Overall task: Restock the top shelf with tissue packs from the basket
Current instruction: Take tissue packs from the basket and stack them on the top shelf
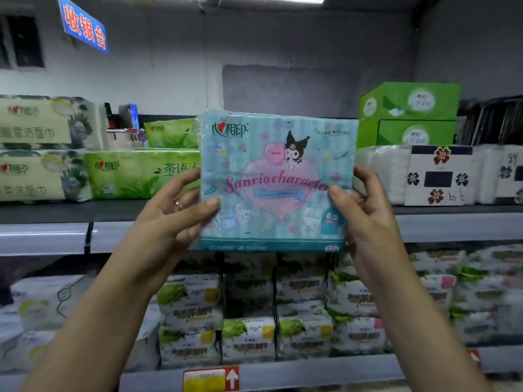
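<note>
A light-blue tissue pack (pixel 276 176) with cartoon characters and a pink heart is held upright in front of the top shelf (pixel 56 213), over the gap between the green packs and the white packs. My left hand (pixel 172 210) grips its left edge, thumb on the front. My right hand (pixel 365 205) grips its right edge the same way. The pack's lower part hangs below the shelf's front edge. The basket is not in view.
On the top shelf stand green tissue packs (pixel 135 174) and pale stacked packs (pixel 39 148) at left, white patterned packs (pixel 435 175) and green boxes (pixel 410 114) at right. The shelf below (pixel 283 369) is full of white-and-green packs. A blue sign (pixel 83 25) hangs upper left.
</note>
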